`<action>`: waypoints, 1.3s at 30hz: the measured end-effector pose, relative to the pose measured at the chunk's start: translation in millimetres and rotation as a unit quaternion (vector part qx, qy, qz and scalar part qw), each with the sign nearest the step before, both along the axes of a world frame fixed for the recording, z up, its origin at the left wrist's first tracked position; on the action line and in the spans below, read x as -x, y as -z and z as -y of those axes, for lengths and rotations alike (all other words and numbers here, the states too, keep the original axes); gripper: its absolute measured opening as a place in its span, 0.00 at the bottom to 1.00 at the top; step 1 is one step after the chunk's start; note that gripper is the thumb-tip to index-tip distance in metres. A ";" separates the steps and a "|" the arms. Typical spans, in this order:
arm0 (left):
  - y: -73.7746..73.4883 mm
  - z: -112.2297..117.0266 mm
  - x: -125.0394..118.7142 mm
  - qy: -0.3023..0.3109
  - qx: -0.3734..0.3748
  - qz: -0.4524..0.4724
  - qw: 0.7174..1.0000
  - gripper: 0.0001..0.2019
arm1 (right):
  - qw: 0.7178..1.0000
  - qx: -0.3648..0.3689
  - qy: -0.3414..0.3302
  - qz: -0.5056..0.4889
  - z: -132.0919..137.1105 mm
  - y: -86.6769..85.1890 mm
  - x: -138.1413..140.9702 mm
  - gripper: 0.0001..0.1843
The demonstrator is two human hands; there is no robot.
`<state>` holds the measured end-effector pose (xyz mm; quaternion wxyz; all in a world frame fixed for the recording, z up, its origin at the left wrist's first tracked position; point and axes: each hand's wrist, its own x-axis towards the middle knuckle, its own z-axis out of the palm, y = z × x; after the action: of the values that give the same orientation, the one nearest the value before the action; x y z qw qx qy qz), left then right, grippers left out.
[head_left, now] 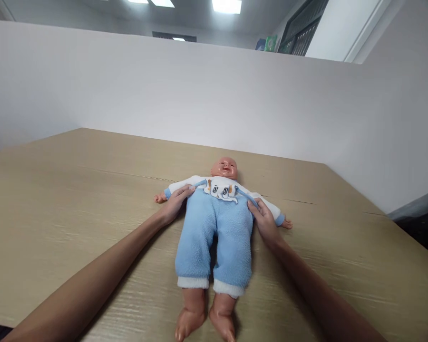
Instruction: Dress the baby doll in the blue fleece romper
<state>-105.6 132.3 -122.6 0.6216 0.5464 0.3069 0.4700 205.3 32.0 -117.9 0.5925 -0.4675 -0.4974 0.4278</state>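
A baby doll (224,168) lies on its back, head away from me and bare feet towards me. It wears fluffy light-blue overalls (199,228) with white leg cuffs, over a white top with blue sleeve ends. An animal-face patch (221,188) covers its chest. On the left, my left hand (174,204) is closed on a thin blue strap (200,183) running from the patch. My right hand (264,219) pinches the other blue strap (245,193), drawn out to the right. Both hands rest beside the doll's waist, and its arms spread outwards beyond them.
The doll lies on a wood-grain tabletop (92,204) with thin seam lines. A white partition (199,95) rises behind it and along the right side. A dark object (423,228) sits past the table's right edge. Ceiling lights and a green package (270,43) show above the partition.
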 end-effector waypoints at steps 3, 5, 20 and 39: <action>-5.0 3.2 2.2 -0.012 -0.035 -0.041 0.998 0.19 | 0.997 -0.024 0.015 0.067 4.0 -3.3 -0.5 0.20; -9.4 7.0 1.7 -0.009 -0.055 -0.057 0.997 0.19 | 0.996 -0.024 0.017 0.085 5.0 -4.7 -0.4 0.20; -14.6 22.6 -11.5 -0.198 -0.240 -0.101 0.945 0.14 | 0.954 -0.049 0.058 0.292 -81.3 -106.0 56.0 0.23; -18.8 30.5 -8.3 -0.215 -0.348 -0.145 0.901 0.09 | 0.721 -0.213 -0.338 0.567 -175.1 -99.4 145.5 0.13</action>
<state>-97.3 101.9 -103.8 0.2238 0.7107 0.3205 0.5849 59.7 207.1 -18.5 0.0998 -0.2851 -0.9433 0.1377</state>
